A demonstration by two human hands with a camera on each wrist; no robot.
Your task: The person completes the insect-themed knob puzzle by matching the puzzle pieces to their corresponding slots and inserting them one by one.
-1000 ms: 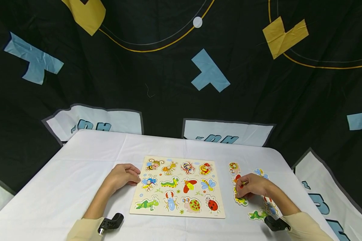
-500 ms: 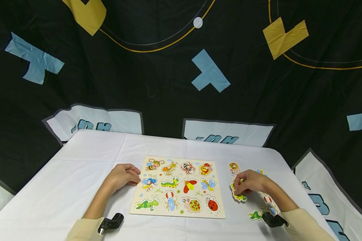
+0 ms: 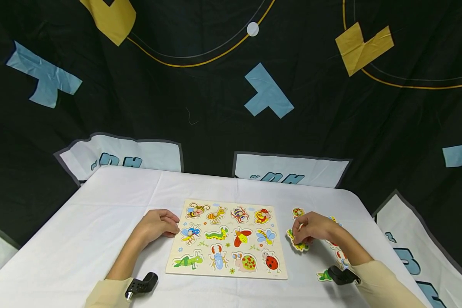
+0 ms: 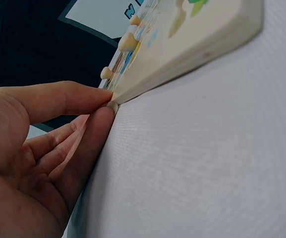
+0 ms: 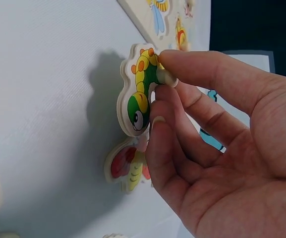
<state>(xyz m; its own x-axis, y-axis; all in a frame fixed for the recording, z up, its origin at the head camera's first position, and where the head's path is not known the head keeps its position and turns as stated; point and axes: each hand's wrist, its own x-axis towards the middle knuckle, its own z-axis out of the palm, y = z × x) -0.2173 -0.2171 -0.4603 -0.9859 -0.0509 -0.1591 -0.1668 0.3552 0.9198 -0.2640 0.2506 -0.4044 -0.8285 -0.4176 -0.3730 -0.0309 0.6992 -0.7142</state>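
Right hand [image 3: 315, 226]: fingertips pinching knob [image 5: 168, 78] of caterpillar puzzle piece [image 5: 142, 96] | piece tilted, raised above white counter [image 3: 96, 231], near insect puzzle board [image 3: 208, 271] | left hand [image 3: 158, 223]: thumb and finger nipped together on board's left edge

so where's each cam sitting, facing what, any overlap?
Head: on the head, facing forward and down at the puzzle board; body: left hand, right hand, sleeves.
Left wrist: on that wrist, facing left hand at puzzle board's edge; body: that hand only.
Right wrist: on that wrist, facing right hand pinching the caterpillar piece; body: that hand only.
Head and right wrist share puzzle board and caterpillar piece.
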